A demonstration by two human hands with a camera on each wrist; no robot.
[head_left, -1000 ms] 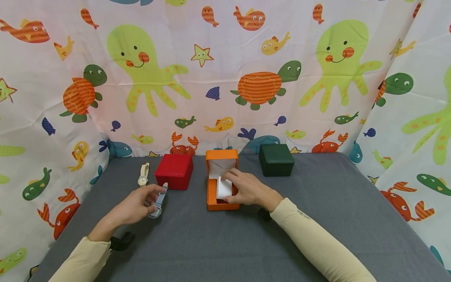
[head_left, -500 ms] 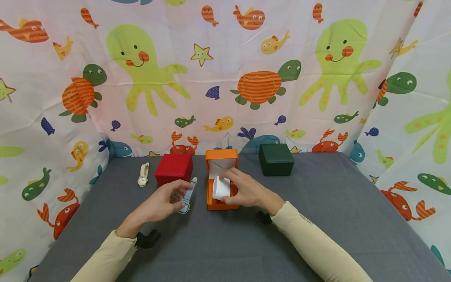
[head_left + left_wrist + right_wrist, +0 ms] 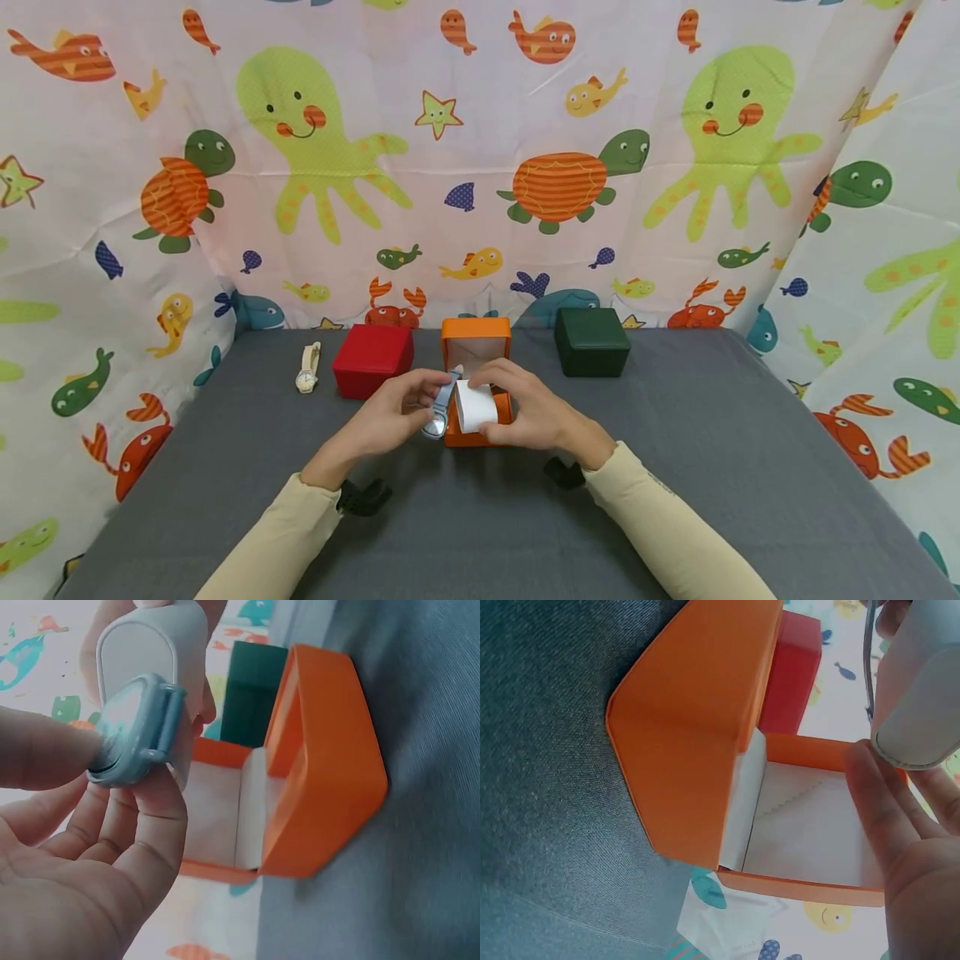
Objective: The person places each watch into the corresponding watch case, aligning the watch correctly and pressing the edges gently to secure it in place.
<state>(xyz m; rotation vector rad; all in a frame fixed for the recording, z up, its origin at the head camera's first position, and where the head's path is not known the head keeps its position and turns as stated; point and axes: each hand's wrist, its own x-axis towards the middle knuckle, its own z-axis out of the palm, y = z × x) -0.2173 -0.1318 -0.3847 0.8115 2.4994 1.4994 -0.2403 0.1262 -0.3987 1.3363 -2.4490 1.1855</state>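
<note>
My left hand (image 3: pixel 390 417) pinches a watch (image 3: pixel 438 412) with a light blue strap between thumb and fingers. In the left wrist view the watch (image 3: pixel 135 731) has its case close against a white watch cushion (image 3: pixel 191 656). My right hand (image 3: pixel 532 408) grips that white cushion (image 3: pixel 477 407) by its ends, over the orange box (image 3: pixel 510 408). The box stands with its lid up, and in the right wrist view the lid's pale lining (image 3: pixel 810 817) shows. Both hands meet above the box's front part, hiding some of its inside.
Left of the orange box sits a closed red box (image 3: pixel 372 360), with a cream-strapped watch (image 3: pixel 308 367) lying beside it. A closed dark green box (image 3: pixel 592 342) stands to the right. A sea-animal print curtain (image 3: pixel 465 167) hangs behind the grey table (image 3: pixel 480 533).
My left hand has carried the blue watch right, from in front of the red box to the cushion. My right hand has lifted and tilted the white cushion out of the orange box.
</note>
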